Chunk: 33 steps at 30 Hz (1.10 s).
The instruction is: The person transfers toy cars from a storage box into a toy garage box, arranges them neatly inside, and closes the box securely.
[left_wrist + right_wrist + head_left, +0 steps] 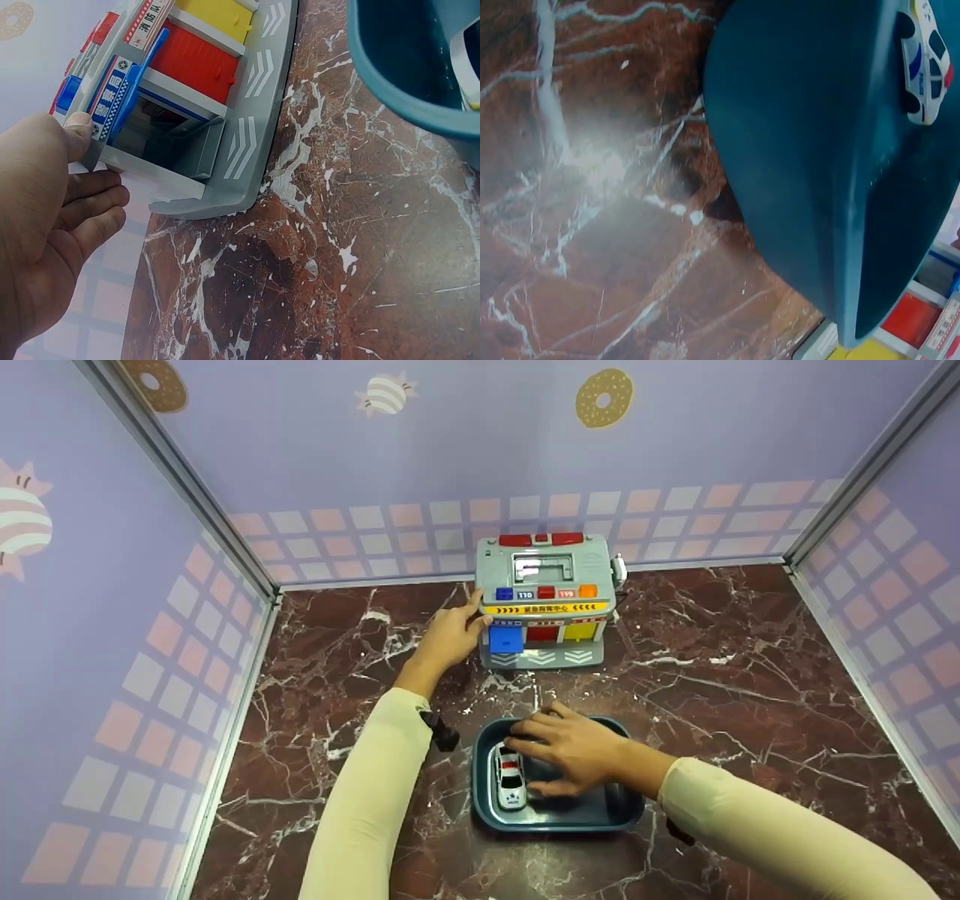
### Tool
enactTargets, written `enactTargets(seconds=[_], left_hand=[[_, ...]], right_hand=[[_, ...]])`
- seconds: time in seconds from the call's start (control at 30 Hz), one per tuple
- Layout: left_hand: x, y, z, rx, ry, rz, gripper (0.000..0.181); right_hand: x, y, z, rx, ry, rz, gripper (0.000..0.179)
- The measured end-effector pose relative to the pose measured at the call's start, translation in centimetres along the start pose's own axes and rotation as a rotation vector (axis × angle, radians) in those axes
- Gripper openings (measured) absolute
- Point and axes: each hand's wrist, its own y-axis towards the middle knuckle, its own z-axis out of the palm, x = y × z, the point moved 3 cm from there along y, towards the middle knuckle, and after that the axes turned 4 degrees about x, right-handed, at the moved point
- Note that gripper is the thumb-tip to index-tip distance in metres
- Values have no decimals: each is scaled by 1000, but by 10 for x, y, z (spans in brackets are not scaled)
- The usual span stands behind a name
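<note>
A grey toy garage (pixel 544 566) stands near the back wall, with blue, red and yellow doors along its front. Its blue door (pixel 505 640) is swung outward and up, showing a dark bay behind it in the left wrist view. My left hand (pixel 450 634) holds the garage's left front corner, thumb on the front edge and fingers at the side. A white toy police car (pixel 511 780) lies in the left part of a dark teal tray (pixel 559 829). Over the tray, my right hand (pixel 574 750) hovers with fingers spread beside the car; the right wrist view shows no fingers on it.
The brown marbled tabletop (pixel 720 720) carries the tray in front of the garage. Lilac panels with printed sweets and squares enclose the back (pixel 480 450) and both sides. A white part (pixel 619 571) sticks out from the garage's right side.
</note>
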Motion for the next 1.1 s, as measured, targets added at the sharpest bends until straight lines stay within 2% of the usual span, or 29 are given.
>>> enactTargets(seconds=[0.43,0.77,1.1], left_hand=[[0,2,-2,-10,19,15,65],[2,-1,3,-2,-6,-10,66],[1,-1,2,-6,-28,-6,65]], right_hand=[[16,7,15,109,-45,23,76],[22,8,23,173,-51,74,78],[26,10,26,92,-33,100,78]])
